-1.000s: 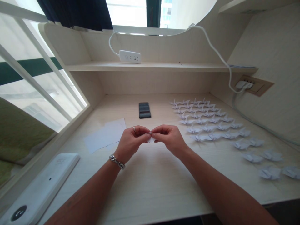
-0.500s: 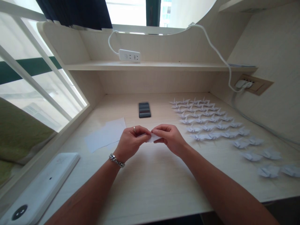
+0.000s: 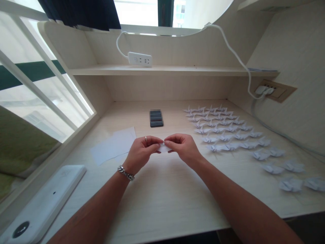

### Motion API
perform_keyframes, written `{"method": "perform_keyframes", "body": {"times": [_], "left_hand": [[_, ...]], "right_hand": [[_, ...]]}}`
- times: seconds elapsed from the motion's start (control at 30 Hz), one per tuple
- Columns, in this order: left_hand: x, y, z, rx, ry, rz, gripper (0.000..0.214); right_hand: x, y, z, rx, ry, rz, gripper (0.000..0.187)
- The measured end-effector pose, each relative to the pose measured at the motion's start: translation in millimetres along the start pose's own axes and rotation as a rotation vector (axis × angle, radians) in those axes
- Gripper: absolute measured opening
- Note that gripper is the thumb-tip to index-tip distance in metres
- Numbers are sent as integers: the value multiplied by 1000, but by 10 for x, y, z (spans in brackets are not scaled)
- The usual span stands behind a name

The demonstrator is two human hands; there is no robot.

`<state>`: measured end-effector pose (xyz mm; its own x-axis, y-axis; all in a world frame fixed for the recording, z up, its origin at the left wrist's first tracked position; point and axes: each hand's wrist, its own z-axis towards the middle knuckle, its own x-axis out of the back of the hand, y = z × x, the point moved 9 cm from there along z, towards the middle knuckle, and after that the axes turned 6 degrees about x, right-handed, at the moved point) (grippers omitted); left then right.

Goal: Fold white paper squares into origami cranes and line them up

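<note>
Between my two hands is a small piece of folded white paper (image 3: pixel 164 148), held above the middle of the desk. My left hand (image 3: pixel 144 148), with a ring and a chain bracelet, pinches its left side between thumb and fingers. My right hand (image 3: pixel 183 146) pinches the right side, its fingertips almost meeting the left ones. Most of the paper's folds are hidden behind the fingers. To the right, several white folded paper cranes (image 3: pixel 223 127) stand in rows on the desk. Flat white paper sheets (image 3: pixel 114 145) lie left of my left hand.
A dark phone-like device (image 3: pixel 156 118) lies beyond my hands. At the front left is a long white case-like object (image 3: pixel 48 200). A power strip (image 3: pixel 139 59) rests on the shelf (image 3: pixel 172 72), and a white cable (image 3: pixel 236 57) hangs to the wall socket (image 3: pixel 278 90).
My fingertips have shifted slightly on the folded paper, and more of its lower edge shows between the hands. Everything on the desk stays in place.
</note>
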<state>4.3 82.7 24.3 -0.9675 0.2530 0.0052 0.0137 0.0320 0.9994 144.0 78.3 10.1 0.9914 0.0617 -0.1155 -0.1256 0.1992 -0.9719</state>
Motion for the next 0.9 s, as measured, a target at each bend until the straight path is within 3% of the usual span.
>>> {"method": "perform_keyframes", "body": {"times": [0.9], "left_hand": [[73, 1, 10, -81, 107, 65, 21]], "right_hand": [[-43, 2, -14, 89, -22, -53, 23]]}}
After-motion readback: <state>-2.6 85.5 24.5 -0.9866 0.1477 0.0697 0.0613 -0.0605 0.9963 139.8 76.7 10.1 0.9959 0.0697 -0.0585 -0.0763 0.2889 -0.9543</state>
